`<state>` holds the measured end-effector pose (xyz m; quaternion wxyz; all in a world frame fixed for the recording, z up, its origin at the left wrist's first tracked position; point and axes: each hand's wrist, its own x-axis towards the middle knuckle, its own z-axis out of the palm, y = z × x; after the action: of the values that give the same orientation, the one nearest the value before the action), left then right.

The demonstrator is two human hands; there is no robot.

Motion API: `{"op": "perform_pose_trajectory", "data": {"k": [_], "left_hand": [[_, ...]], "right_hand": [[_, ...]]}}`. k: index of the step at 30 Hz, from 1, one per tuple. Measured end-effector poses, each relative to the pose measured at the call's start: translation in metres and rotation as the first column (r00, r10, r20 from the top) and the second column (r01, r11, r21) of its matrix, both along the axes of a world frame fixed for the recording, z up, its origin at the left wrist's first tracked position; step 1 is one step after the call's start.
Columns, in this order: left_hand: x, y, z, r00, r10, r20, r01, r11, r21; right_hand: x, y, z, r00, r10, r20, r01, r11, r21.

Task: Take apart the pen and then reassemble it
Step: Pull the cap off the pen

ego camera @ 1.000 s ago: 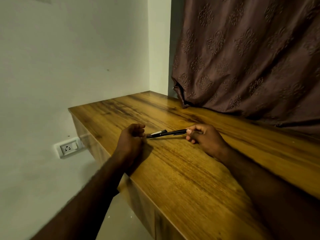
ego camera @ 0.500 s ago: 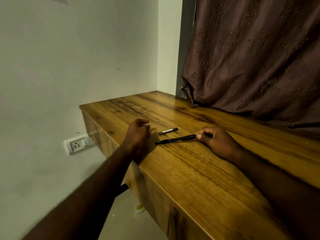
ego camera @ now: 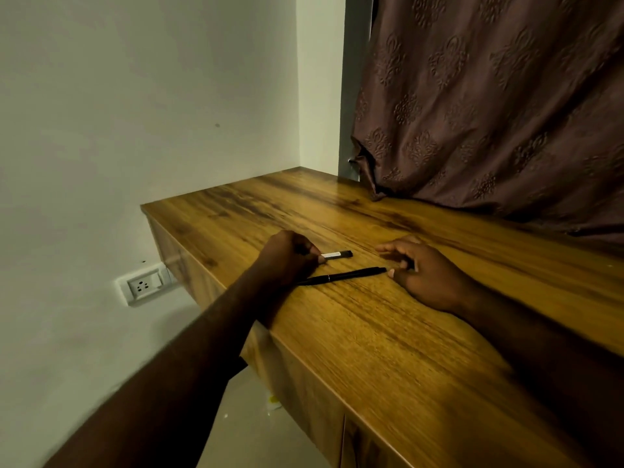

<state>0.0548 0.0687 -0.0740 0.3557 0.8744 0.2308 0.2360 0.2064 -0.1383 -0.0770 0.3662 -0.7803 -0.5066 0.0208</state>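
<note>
The black pen body (ego camera: 341, 275) lies flat on the wooden table (ego camera: 388, 349). Just behind it lies the short pen cap (ego camera: 337, 254), apart from the body. The left hand (ego camera: 287, 258) is curled, its fingertips (ego camera: 320, 259) pinching the cap's pale end. The right hand (ego camera: 422, 268) rests past the body's far end, fingers spread, holding nothing.
</note>
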Motion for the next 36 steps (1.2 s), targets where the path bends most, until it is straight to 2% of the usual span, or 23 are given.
{"op": "perform_pose_trajectory", "data": {"k": [3, 7, 16, 18, 20, 22, 23, 26, 28, 30, 32, 36], "left_hand": [[-0.004, -0.002, -0.002, 0.994, -0.051, 0.1, 0.061, 0.993, -0.098], [-0.003, 0.0, -0.003, 0.995, -0.056, 0.082, 0.067, 0.989, -0.13], [-0.001, 0.006, -0.006, 0.999, 0.03, 0.042, -0.031, 0.999, 0.017], [-0.001, 0.007, -0.005, 0.992, 0.076, 0.102, -0.072, 0.997, -0.041], [-0.004, 0.002, 0.0, 0.963, 0.147, 0.226, -0.135, 0.988, -0.068], [-0.009, -0.009, 0.005, 0.935, 0.159, 0.318, -0.176, 0.984, 0.027], [-0.011, -0.016, 0.005, 0.941, 0.12, 0.317, -0.153, 0.985, 0.08], [-0.01, -0.045, -0.002, 0.988, -0.051, 0.148, 0.038, 0.995, 0.093], [-0.001, -0.062, -0.007, 0.995, -0.096, 0.007, 0.09, 0.955, 0.283], [0.007, -0.074, -0.003, 0.997, -0.077, -0.014, 0.076, 0.905, 0.419], [0.012, -0.078, -0.001, 0.998, -0.062, 0.002, 0.055, 0.902, 0.427], [0.014, -0.073, -0.008, 0.989, -0.148, 0.027, 0.119, 0.879, 0.462]], "right_hand": [[0.002, 0.004, -0.003, 0.997, -0.024, 0.072, 0.023, 1.0, 0.012], [0.0, 0.002, -0.005, 0.996, -0.016, 0.089, 0.015, 1.0, 0.004], [-0.004, 0.002, -0.001, 0.995, 0.039, 0.097, -0.036, 0.999, -0.037], [-0.004, 0.002, 0.0, 0.994, 0.035, 0.105, -0.031, 0.999, -0.041], [-0.005, 0.003, 0.002, 0.993, 0.032, 0.111, -0.027, 0.999, -0.044], [-0.006, 0.004, 0.003, 0.995, 0.027, 0.099, -0.023, 0.999, -0.041], [-0.006, 0.004, 0.003, 0.996, 0.023, 0.09, -0.02, 0.999, -0.034], [-0.004, 0.002, 0.003, 1.0, 0.004, -0.006, -0.004, 1.0, 0.026], [-0.004, -0.002, 0.006, 0.995, -0.003, -0.101, 0.012, 0.996, 0.086], [-0.003, -0.007, 0.007, 0.983, 0.009, -0.184, 0.017, 0.99, 0.14], [-0.002, -0.011, 0.006, 0.972, 0.03, -0.232, 0.008, 0.987, 0.163], [0.002, -0.017, 0.003, 0.963, 0.063, -0.263, -0.029, 0.991, 0.131]]}}
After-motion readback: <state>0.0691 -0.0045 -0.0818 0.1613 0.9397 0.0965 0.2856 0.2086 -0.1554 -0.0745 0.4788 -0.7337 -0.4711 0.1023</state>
